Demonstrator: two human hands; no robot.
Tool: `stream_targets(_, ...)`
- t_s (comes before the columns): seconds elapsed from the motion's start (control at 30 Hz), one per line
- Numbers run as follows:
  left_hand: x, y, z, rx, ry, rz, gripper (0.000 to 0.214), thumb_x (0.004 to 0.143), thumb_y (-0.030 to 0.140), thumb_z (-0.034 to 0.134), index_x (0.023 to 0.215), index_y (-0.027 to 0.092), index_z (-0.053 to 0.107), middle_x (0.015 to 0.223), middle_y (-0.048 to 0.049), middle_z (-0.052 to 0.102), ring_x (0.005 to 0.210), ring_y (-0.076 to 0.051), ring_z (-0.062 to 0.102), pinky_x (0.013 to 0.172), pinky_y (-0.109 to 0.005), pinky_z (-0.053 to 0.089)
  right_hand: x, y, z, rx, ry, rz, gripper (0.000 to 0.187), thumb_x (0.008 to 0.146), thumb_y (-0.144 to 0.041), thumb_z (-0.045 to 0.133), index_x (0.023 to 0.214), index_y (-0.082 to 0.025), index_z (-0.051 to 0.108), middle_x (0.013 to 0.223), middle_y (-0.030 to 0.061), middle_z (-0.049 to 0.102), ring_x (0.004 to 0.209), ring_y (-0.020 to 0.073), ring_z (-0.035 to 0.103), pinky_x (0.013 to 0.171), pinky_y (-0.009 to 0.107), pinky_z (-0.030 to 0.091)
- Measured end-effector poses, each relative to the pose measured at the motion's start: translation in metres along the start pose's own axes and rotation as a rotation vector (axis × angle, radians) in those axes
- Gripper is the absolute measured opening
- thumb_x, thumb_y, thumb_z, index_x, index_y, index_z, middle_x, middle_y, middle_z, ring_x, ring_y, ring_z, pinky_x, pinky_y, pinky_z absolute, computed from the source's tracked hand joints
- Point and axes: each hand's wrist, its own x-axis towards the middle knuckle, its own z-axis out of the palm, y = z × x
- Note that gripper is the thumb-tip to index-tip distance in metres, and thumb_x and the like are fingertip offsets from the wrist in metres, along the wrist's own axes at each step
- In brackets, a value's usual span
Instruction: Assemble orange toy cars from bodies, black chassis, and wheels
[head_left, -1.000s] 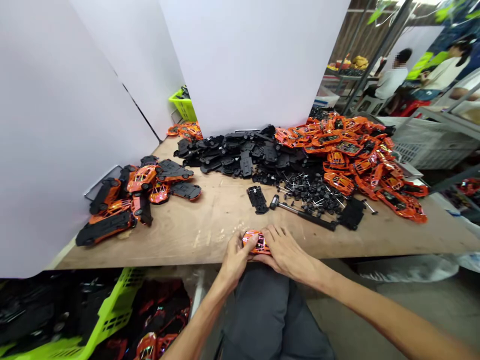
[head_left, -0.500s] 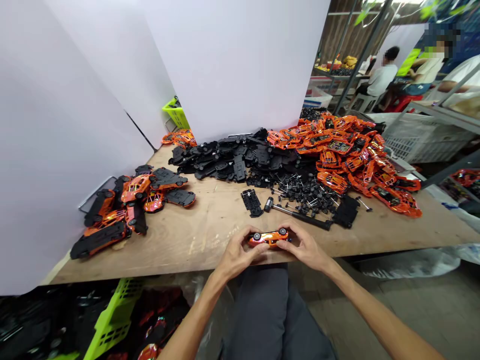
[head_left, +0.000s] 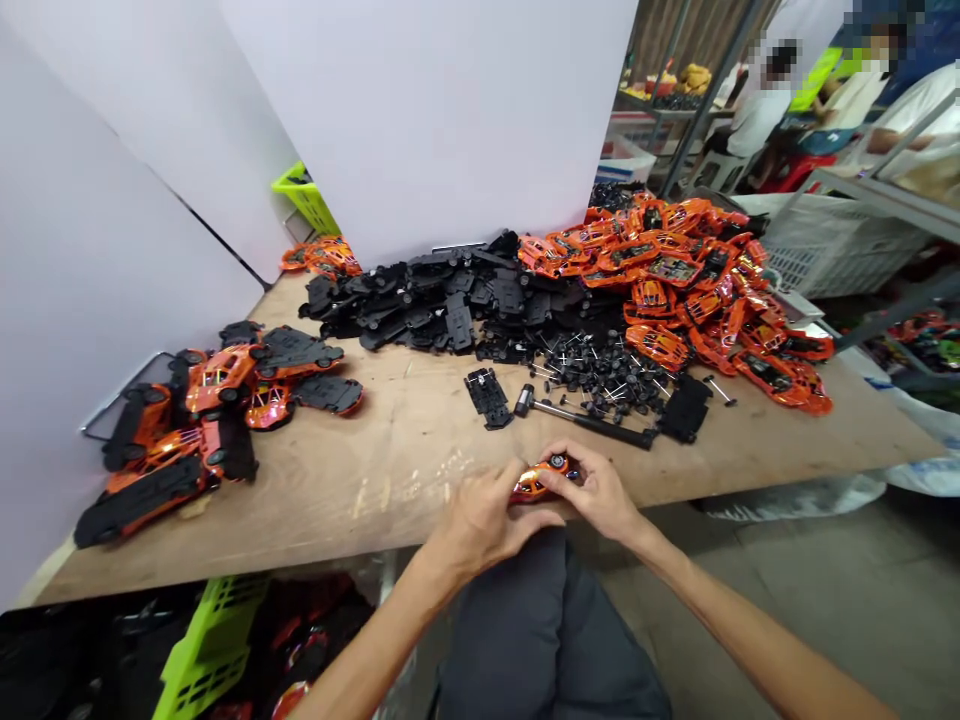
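An orange toy car (head_left: 531,483) is held on its side at the table's front edge, one wheel showing at its right end. My left hand (head_left: 484,515) is closed around the car's left end and hides much of it. My right hand (head_left: 592,490) grips the right end, thumb across the car's side. Just beyond my hands lie a hammer (head_left: 585,420) with a black handle and a black toy car chassis (head_left: 487,397). Another dark chassis (head_left: 683,408) rests by the handle's end.
Behind the hammer is a heap of wheel axles (head_left: 600,370). Black chassis (head_left: 420,300) are piled at the back, orange car bodies (head_left: 675,270) at the right. Several orange-and-black cars (head_left: 225,410) lie at the left. A green basket (head_left: 206,645) stands below the table. People sit at the far right.
My left hand has turned and now covers the car's left end and wheel. The car sits slightly more tilted. The whole view has shifted a little.
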Motion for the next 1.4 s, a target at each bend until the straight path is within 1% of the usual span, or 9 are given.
stream_targets(0.23,0.014,0.011,0.026,0.370,0.080,0.033,0.015,0.096,0.036,0.065,0.096,0.021,0.067,0.086,-0.0114,0.074,0.080,-0.027,0.069,0.071,-0.033,0.046,-0.008,0.018,-0.003,0.066,0.040,0.019,0.039,0.081,-0.046,0.085,0.107,-0.021,0.067,0.102,0.0025,0.074,0.096,0.0218,0.071,0.089,0.033,0.058)
stream_targets(0.4,0.009,0.011,0.027,0.343,0.158,0.005,0.014,0.093,0.035,0.064,0.090,0.023,0.069,0.084,-0.0102,0.075,0.081,-0.026,0.070,0.071,-0.032,0.045,-0.015,0.011,0.006,-0.089,0.286,-0.106,0.024,0.088,-0.041,0.078,0.099,-0.021,0.072,0.092,0.0049,0.076,0.086,0.0236,0.072,0.082,0.036,0.060)
stream_targets(0.5,0.005,0.015,0.018,0.121,0.248,-0.069,0.012,0.086,0.033,0.071,0.094,0.025,0.073,0.090,-0.0089,0.078,0.085,-0.027,0.071,0.077,-0.033,0.049,-0.019,0.000,0.007,-0.063,0.289,-0.145,0.026,0.090,-0.042,0.077,0.108,-0.023,0.072,0.102,0.0065,0.077,0.094,0.0252,0.074,0.088,0.039,0.062)
stream_targets(0.67,0.000,0.034,0.011,-0.649,0.452,-0.349,0.041,0.067,0.041,0.091,0.099,0.022,0.074,0.094,-0.0059,0.079,0.085,-0.026,0.072,0.081,-0.035,0.055,-0.024,-0.002,0.013,0.090,0.262,-0.214,0.070,0.089,-0.043,0.079,0.149,-0.026,0.047,0.150,0.0129,0.057,0.139,0.0299,0.056,0.118,0.048,0.048)
stream_targets(0.83,0.000,0.034,0.015,-1.196,0.500,-0.347,0.056,0.069,0.056,0.088,0.106,0.018,0.069,0.104,-0.0096,0.076,0.094,-0.026,0.072,0.087,-0.037,0.056,-0.015,0.000,0.031,-0.064,0.257,-0.263,0.025,0.097,-0.029,0.064,0.122,-0.026,0.061,0.116,0.0093,0.073,0.107,0.0283,0.073,0.092,0.045,0.064)
stream_targets(1.1,-0.014,0.013,-0.001,-0.689,0.405,-0.313,0.030,0.088,0.048,0.074,0.087,0.019,0.067,0.079,-0.0002,0.064,0.075,-0.017,0.058,0.072,-0.026,0.045,0.005,-0.045,-0.004,-0.710,-0.216,-0.438,0.028,0.093,-0.003,0.050,0.108,-0.023,0.064,0.102,0.0084,0.067,0.092,0.0283,0.064,0.079,0.043,0.058)
stream_targets(1.2,-0.014,0.008,0.008,-0.660,0.370,-0.339,0.028,0.092,0.046,0.069,0.085,0.019,0.068,0.078,-0.0004,0.065,0.073,-0.017,0.058,0.069,-0.026,0.043,0.012,-0.041,-0.008,-0.647,-0.302,-0.376,0.026,0.093,-0.002,0.052,0.105,-0.022,0.064,0.101,0.0074,0.067,0.092,0.0264,0.064,0.080,0.039,0.057)
stream_targets(1.3,-0.016,0.005,0.014,-0.643,0.336,-0.334,0.028,0.096,0.046,0.064,0.089,0.020,0.071,0.083,-0.0024,0.070,0.077,-0.018,0.062,0.072,-0.027,0.045,0.010,-0.027,-0.004,-0.404,-0.241,-0.254,0.016,0.095,-0.013,0.062,0.107,-0.023,0.066,0.100,0.0048,0.070,0.090,0.0232,0.067,0.079,0.034,0.057)
stream_targets(1.4,-0.019,0.003,0.014,-0.600,0.309,-0.295,0.026,0.098,0.044,0.063,0.094,0.020,0.073,0.090,-0.0038,0.075,0.082,-0.020,0.066,0.077,-0.028,0.048,0.000,-0.007,0.008,-0.253,0.005,-0.210,0.010,0.096,-0.027,0.068,0.105,-0.024,0.067,0.102,0.0055,0.073,0.092,0.0242,0.069,0.080,0.034,0.057)
